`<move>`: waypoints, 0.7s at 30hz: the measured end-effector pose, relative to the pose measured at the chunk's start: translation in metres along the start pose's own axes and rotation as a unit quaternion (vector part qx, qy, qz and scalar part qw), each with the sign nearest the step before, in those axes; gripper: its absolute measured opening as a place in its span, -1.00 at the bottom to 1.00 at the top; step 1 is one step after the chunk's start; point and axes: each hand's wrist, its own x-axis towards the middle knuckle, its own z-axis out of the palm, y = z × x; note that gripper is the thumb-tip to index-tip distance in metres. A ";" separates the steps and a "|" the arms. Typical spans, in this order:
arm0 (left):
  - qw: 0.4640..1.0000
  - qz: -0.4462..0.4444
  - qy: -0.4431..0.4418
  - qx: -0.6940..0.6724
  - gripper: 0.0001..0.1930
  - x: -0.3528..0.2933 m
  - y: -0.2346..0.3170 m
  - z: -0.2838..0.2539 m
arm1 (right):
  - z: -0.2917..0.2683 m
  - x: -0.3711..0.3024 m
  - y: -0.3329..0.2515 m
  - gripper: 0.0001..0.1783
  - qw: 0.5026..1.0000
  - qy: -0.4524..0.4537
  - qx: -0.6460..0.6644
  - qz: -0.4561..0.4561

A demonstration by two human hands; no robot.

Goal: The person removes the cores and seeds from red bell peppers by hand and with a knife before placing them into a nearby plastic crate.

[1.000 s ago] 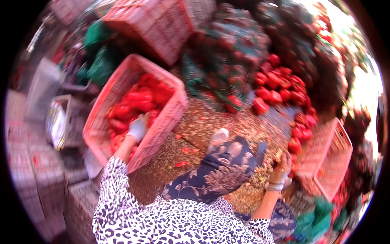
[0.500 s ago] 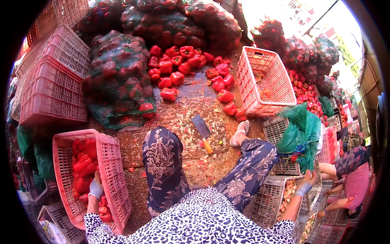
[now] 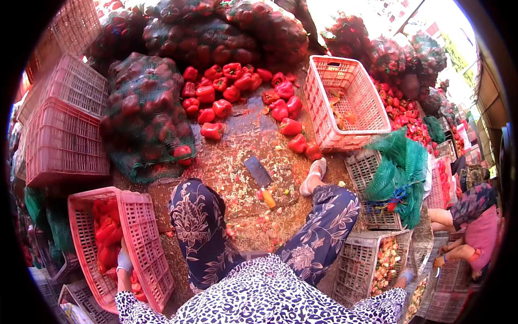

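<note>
Head view: left hand (image 3: 124, 263) gripped the near-left pink crate (image 3: 148, 254) of red peppers (image 3: 108, 235), right hand (image 3: 403, 277) grip unclear beside grey crate (image 3: 356, 256); crate-shifting step, needing a steady pull.

- Top (image 3: 270, 297): white fabric densely speckled with dark blue spots, long sleeves.
- Trousers (image 3: 199, 227): navy blue, printed with pale floral and leaf outlines.
- Left hand (image 3: 124, 261): a pale glove.
- Foot: a white shoe (image 3: 313, 175).

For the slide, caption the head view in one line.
Seated person's left hand grips a pink crate of red peppers; cleaver lies ahead.
</note>
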 end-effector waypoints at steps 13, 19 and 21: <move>0.937 0.163 0.287 0.116 -0.57 0.030 0.161 -0.011 | 0.069 -0.149 -0.567 -0.48 0.815 -0.358 0.167 -0.425; 0.923 0.293 0.210 0.137 -0.47 0.155 0.301 0.036 | 0.243 -0.222 -0.739 -0.28 0.688 -0.465 0.025 -0.556; 0.902 0.338 0.193 0.188 -0.44 0.218 0.330 0.046 | 0.291 -0.235 -0.783 -0.24 0.696 -0.470 0.011 -0.542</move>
